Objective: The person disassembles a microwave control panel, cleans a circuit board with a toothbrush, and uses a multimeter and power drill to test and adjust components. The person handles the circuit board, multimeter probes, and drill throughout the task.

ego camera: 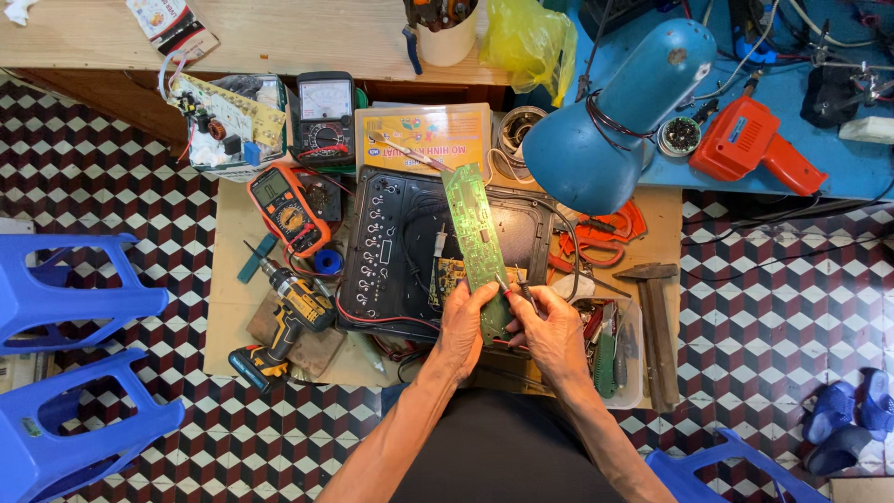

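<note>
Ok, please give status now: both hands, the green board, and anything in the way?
Left hand grips long green circuit board at its near end. Right hand holds thin probes against the board. Blue desk lamp sits close above, not touching.

Around the long green circuit board [476,233], the opened appliance casing [391,251] was black. Left of the board, the digital multimeter [288,210] was orange, the cordless drill [284,322] yellow and black, the stools [70,289] blue. Right of it, the lamp shade [615,116] was blue and the soldering gun [750,144] orange-red. The floor [112,200] carried a red, black and white cube pattern.
</note>
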